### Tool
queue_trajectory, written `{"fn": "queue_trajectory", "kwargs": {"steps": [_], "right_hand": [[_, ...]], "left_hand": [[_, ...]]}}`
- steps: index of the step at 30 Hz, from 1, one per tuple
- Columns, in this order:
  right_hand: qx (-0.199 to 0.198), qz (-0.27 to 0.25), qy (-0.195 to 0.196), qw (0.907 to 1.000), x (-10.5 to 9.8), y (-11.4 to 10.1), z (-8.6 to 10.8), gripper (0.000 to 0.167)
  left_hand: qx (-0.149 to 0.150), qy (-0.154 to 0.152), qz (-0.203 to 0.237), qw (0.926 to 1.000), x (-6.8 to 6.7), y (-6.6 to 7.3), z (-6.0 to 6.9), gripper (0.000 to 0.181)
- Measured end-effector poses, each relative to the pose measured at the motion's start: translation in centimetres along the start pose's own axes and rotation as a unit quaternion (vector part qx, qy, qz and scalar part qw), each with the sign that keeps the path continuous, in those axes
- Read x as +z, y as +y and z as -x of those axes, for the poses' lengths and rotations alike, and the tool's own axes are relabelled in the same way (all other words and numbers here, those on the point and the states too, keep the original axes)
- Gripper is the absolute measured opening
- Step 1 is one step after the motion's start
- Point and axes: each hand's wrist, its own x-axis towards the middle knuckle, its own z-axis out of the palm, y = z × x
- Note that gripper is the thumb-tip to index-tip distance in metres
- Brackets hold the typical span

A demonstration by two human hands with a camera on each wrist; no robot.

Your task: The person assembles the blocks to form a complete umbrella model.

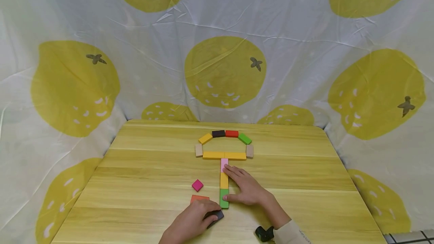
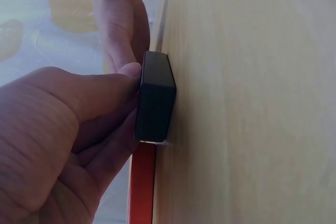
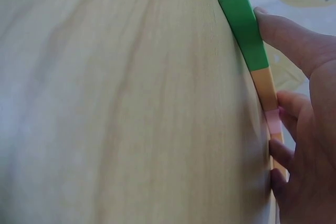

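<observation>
My left hand [image 1: 194,219] pinches a black block [image 1: 216,217] between thumb and fingers, just below the column's lower end. In the left wrist view the black block [image 2: 156,98] stands close against the tabletop. My right hand [image 1: 249,189] rests along the column with its fingers spread, the thumb on the green block [image 1: 224,203] and fingertips by the pink block [image 1: 224,162]. Between those two lies a yellow block [image 1: 224,180]. In the right wrist view the thumb touches the green block [image 3: 241,22]. An orange-red block [image 1: 200,198] is partly hidden behind my left hand.
Above the column, two yellow blocks [image 1: 213,155] form a bar under an arch of several blocks, including a red one [image 1: 232,134]. A magenta block [image 1: 197,185] lies left of the column on the wooden table [image 1: 142,168]. Lemon-print cloth [image 1: 152,67] hangs around the table.
</observation>
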Motion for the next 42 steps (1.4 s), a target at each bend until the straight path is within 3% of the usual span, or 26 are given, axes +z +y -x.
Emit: {"fn": "queue_trajectory", "kwargs": {"steps": [11, 17, 20, 25, 31, 35, 42], "right_hand": [[0.002, 0.001, 0.001, 1.0, 0.0, -0.2, 0.0, 0.096], [0.003, 0.001, 0.004, 1.0, 0.1, -0.2, 0.1, 0.096], [0.002, 0.0, 0.005, 1.0, 0.1, -0.2, 0.1, 0.097], [0.003, 0.002, 0.005, 1.0, 0.1, -0.2, 0.0, 0.097], [-0.001, 0.003, 0.006, 1.0, 0.2, 0.0, 0.0, 0.097], [-0.005, 0.004, 0.009, 0.9999, 0.3, 0.1, 0.0, 0.097], [-0.002, 0.001, 0.008, 1.0, 0.3, 0.2, 0.0, 0.097]], "left_hand": [[0.003, 0.015, -0.004, 0.9999, 0.2, 0.3, 0.0, 0.019], [-0.017, 0.019, 0.013, 0.9996, -0.3, 0.2, 0.0, 0.02], [-0.028, 0.051, 0.003, 0.9983, -0.8, -0.1, 0.2, 0.02], [-0.045, 0.115, -0.078, 0.9893, -1.1, -1.0, 0.8, 0.021], [-0.067, 0.145, -0.122, 0.9797, -0.7, -2.0, 1.2, 0.025], [-0.072, 0.149, -0.121, 0.9788, -0.6, -2.4, 1.5, 0.026], [-0.074, 0.123, -0.101, 0.9845, -1.0, -2.9, 2.4, 0.026]]}}
